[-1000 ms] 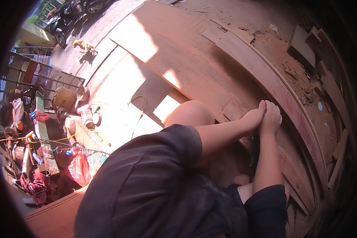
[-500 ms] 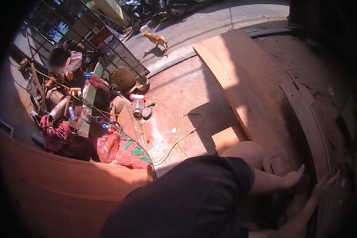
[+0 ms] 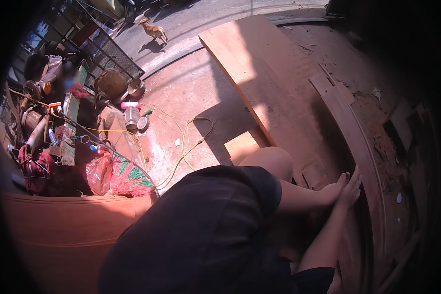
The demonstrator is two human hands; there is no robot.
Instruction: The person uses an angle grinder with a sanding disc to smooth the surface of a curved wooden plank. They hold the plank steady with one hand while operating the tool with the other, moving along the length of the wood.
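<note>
My left hand [image 3: 332,192] and my right hand [image 3: 349,192] meet palm to palm, fingers stretched out. Nothing shows between them, though the palms themselves are hidden. They are beside the near edge of a long, narrow wooden board [image 3: 365,147]; whether either hand touches it I cannot tell. To the left of the hands lies a wide, thick wooden panel [image 3: 284,83], partly in sunlight. Close by my bent knee [image 3: 267,161], a smaller wood block [image 3: 242,146] sticks out from under that panel.
Grooved wooden panelling [image 3: 73,220] stands at the lower left. Behind it are a red-and-green broom [image 3: 130,179], a pink plastic bag [image 3: 99,174], a metal-lidded jar [image 3: 132,118] and cluttered tools. A yellow cord [image 3: 183,156] loops over the floor. A tan dog [image 3: 153,31] is outside.
My hands were apart over the boards and have come together, palms facing. The view has shifted, so the boards and clutter appear farther left and slightly higher.
</note>
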